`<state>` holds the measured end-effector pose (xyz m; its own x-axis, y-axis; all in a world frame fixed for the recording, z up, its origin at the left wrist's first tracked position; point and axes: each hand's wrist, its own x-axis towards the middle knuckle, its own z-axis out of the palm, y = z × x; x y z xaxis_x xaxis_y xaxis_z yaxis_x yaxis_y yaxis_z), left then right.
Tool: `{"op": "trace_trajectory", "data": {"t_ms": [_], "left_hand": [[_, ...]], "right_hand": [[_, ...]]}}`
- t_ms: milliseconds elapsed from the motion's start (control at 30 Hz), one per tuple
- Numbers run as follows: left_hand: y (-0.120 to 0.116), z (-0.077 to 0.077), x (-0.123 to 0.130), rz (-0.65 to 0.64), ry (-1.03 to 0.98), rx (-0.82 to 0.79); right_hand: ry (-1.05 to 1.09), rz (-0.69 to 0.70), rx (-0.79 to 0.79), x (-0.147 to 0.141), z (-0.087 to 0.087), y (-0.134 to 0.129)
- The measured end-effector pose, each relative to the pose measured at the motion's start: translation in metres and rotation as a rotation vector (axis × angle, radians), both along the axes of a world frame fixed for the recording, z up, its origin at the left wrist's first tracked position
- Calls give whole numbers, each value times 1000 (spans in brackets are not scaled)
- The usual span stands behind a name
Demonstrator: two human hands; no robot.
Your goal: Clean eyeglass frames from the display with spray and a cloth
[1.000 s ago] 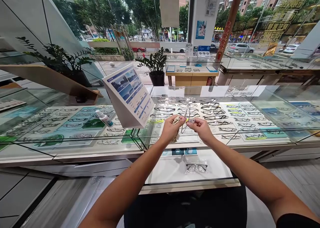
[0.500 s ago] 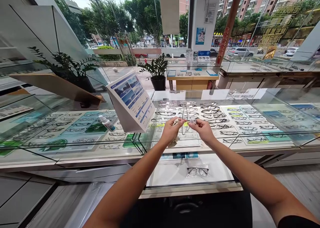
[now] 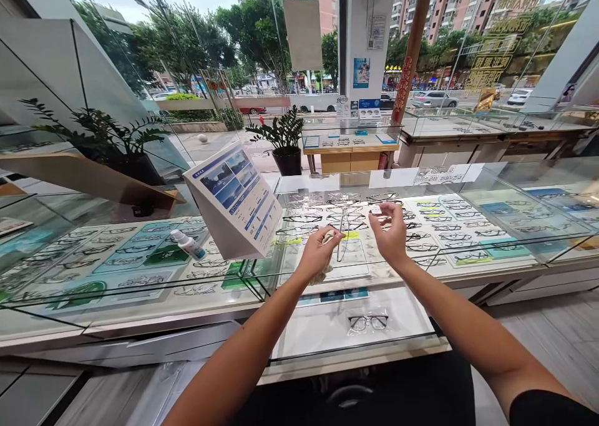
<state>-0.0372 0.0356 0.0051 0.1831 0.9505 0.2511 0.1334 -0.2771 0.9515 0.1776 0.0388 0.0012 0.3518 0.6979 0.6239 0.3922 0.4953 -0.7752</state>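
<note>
My left hand [image 3: 318,252] is closed on a thin-framed pair of eyeglasses [image 3: 345,246], held edge-on above the glass counter. A beige cloth [image 3: 322,275] shows below that hand, partly hidden by its fingers. To the right, my right hand [image 3: 390,234] is raised apart from the glasses, with thumb and fingertips pinched on a small white tag [image 3: 375,209]. Rows of eyeglasses lie under the counter glass beneath both hands. Nearer to me, dark-framed glasses in a clear bag [image 3: 368,322] rest on a white surface.
A tent-shaped desk calendar [image 3: 234,204] stands left of my hands. Beside it is a white spray bottle [image 3: 188,245]. Potted plants [image 3: 286,158] stand behind the counter [image 3: 327,345]. Another display counter [image 3: 353,144] is farther back, near the window.
My right hand has pulled away from the glasses, up and to the right, with the small tag. My left hand still grips the glasses. The view has shifted slightly.
</note>
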Motion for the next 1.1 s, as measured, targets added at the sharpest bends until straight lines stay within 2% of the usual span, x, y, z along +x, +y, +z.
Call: {"op": "trace_trajectory", "data": {"t_ms": [167, 333, 767, 1100], "left_hand": [[-8, 1, 7, 27, -5, 15], [-15, -1, 13, 54, -16, 35], [-13, 1, 9, 107, -112, 32], [-1, -2, 2, 162, -165, 23]], "right_hand": [[-202, 22, 79, -10, -12, -4], [-260, 49, 99, -16, -21, -5], [-315, 66, 131, -13, -25, -2], [-419, 75, 132, -12, -25, -3]]}}
